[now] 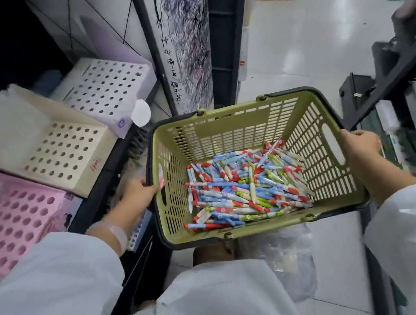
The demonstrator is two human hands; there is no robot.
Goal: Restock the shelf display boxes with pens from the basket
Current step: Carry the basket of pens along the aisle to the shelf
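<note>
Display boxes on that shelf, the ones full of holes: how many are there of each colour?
Pink display box: 1
Cream display box: 1
Lilac display box: 1
Total: 3, and every hole that shows is empty. A further holed box edge peeks out behind the left wrist, its colour unclear.

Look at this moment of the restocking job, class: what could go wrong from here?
1. Both hands, left hand and right hand, grip the basket, so neither is free to pick pens; letting go with one side may tip it.
2. The pens lie loose in a tangled heap and could spill.
3. The pink display box has many small holes; pens may miss them.
</note>
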